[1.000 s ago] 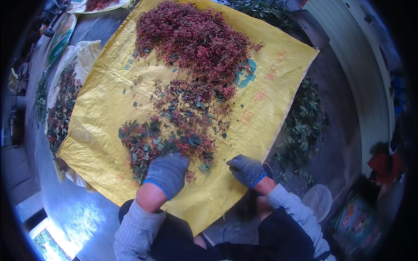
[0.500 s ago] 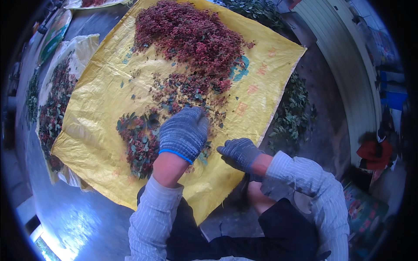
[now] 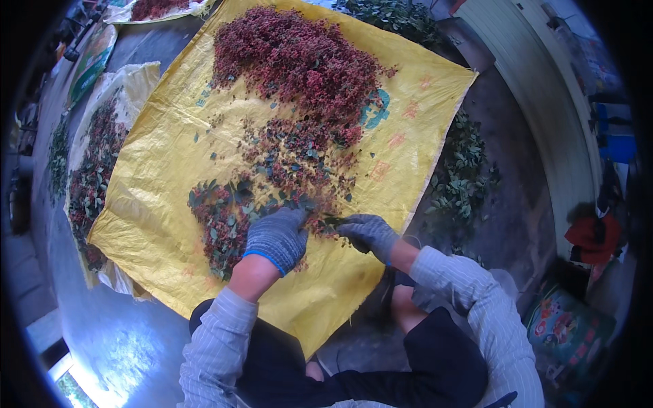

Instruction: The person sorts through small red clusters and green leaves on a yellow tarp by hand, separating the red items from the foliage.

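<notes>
Two shifts show in the head view against half a second ago: your left hand [image 3: 275, 239] has drawn back toward you, off the middle of the yellow sheet [image 3: 153, 190], and a dark green leafy sprig [image 3: 331, 221] now shows at the fingertips of your right hand [image 3: 371, 234], which has hardly moved. The big heap of red berries [image 3: 292, 61] at the sheet's far end looks the same, as does the leafy berry pile [image 3: 221, 228] on the near part, just to the left of your left hand. For writing, you have a teal emblem [image 3: 374, 109] and a slanting row of faint red characters [image 3: 396, 139] printed on the sheet to the right of the heap, plus colourful print on a green package [image 3: 568, 326] on the floor at lower right. Your left wrist is nearly straight, the gloved fingers bent and pointing away from you into loose berries [image 3: 289, 156] and leaves; their tips blur, so you cannot tell whether they grip anything. Your right forearm angles inward from the right, its gloved fingers pointing left and pinched on the sprig, near the left hand but apart from it.
</notes>
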{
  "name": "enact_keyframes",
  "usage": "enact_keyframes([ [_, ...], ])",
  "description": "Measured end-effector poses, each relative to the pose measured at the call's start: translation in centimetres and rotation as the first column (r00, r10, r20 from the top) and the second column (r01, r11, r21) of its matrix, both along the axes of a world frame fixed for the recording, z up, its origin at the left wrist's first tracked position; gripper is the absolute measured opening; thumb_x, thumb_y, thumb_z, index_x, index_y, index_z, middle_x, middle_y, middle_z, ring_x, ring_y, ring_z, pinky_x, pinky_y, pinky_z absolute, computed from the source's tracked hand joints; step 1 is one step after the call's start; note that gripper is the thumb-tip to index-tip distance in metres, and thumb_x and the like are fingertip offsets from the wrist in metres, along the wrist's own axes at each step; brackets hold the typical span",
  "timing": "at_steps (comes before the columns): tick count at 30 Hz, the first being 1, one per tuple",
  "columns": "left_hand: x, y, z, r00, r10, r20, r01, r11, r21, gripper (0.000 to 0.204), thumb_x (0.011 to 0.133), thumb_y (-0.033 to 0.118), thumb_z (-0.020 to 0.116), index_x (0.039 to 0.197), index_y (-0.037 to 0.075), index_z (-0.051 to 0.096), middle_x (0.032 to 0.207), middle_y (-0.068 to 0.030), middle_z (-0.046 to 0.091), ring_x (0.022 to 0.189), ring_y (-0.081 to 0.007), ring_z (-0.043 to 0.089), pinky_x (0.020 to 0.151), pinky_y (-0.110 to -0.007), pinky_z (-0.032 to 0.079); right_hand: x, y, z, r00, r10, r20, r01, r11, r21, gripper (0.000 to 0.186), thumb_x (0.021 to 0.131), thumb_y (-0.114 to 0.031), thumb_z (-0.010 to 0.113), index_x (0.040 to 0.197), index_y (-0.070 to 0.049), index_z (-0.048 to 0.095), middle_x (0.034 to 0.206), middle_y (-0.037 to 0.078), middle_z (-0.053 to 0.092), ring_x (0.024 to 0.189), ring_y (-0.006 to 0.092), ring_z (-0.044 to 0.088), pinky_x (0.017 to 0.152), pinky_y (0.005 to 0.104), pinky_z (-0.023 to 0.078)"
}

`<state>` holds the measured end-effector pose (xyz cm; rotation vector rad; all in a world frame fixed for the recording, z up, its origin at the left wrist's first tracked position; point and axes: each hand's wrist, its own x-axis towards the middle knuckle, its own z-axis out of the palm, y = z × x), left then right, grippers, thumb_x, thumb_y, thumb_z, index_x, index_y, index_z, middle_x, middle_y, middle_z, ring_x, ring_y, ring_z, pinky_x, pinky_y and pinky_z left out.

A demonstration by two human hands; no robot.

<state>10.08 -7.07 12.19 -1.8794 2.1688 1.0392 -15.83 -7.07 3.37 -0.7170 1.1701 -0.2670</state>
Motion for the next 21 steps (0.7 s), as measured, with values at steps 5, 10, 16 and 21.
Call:
enact_keyframes([
  [5, -2.5, 0.0, -1.3, 0.878, 0.191, -0.439, -0.133, 0.978, 0.160, 0.057, 0.087, 0.024, 0.083, 0.137, 0.003, 0.067, 0.129, -0.0200, 0.073, 0.115, -0.0296, 0.072, 0.101, -0.041, 0.055, -3.8, 2.2, -0.4, 0.844, -0.442, 0.303, 0.268, 0.838, 0.475, 0.014, 0.103, -0.021, 0.069, 0.107, -0.008, 0.067, 0.079, 0.002, 0.063, 0.061, 0.0117, 0.058, 0.053, 0.0256, 0.045],
  [10, -5.9, 0.6, -0.6, 0.652, 0.409, -0.638, -0.117, 0.886, 0.449, 0.065, 0.084, 0.022, 0.090, 0.139, -0.002, 0.064, 0.127, -0.0159, 0.074, 0.105, -0.0217, 0.073, 0.095, -0.037, 0.058, -1.9, 3.4, 2.7, 0.737, -0.534, 0.414, 0.326, 0.818, 0.474, 0.019, 0.103, -0.018, 0.068, 0.116, -0.004, 0.068, 0.081, 0.003, 0.064, 0.062, 0.0129, 0.058, 0.056, 0.0266, 0.047],
  [16, -6.5, 1.4, -0.7, 0.591, 0.567, -0.574, -0.251, 0.805, 0.537, 0.034, 0.093, 0.008, 0.078, 0.124, -0.004, 0.070, 0.103, -0.0091, 0.076, 0.091, -0.0144, 0.073, 0.081, -0.030, 0.060, -2.9, 4.1, 3.5, 0.794, -0.403, 0.456, 0.306, 0.912, 0.274, 0.020, 0.102, -0.026, 0.072, 0.105, -0.007, 0.067, 0.072, 0.001, 0.059, 0.053, 0.0106, 0.055, 0.048, 0.0267, 0.044],
  [21, -5.9, 2.1, -1.6, 0.592, 0.611, -0.526, -0.237, 0.755, 0.611, 0.023, 0.094, 0.006, 0.076, 0.115, -0.003, 0.071, 0.097, -0.0085, 0.074, 0.082, -0.0147, 0.074, 0.074, -0.030, 0.062, -2.6, 3.7, 4.0, 0.872, -0.413, 0.263, 0.363, 0.905, 0.221, 0.022, 0.101, -0.028, 0.074, 0.096, -0.008, 0.067, 0.067, -0.001, 0.057, 0.051, 0.0091, 0.050, 0.047, 0.0265, 0.039],
])
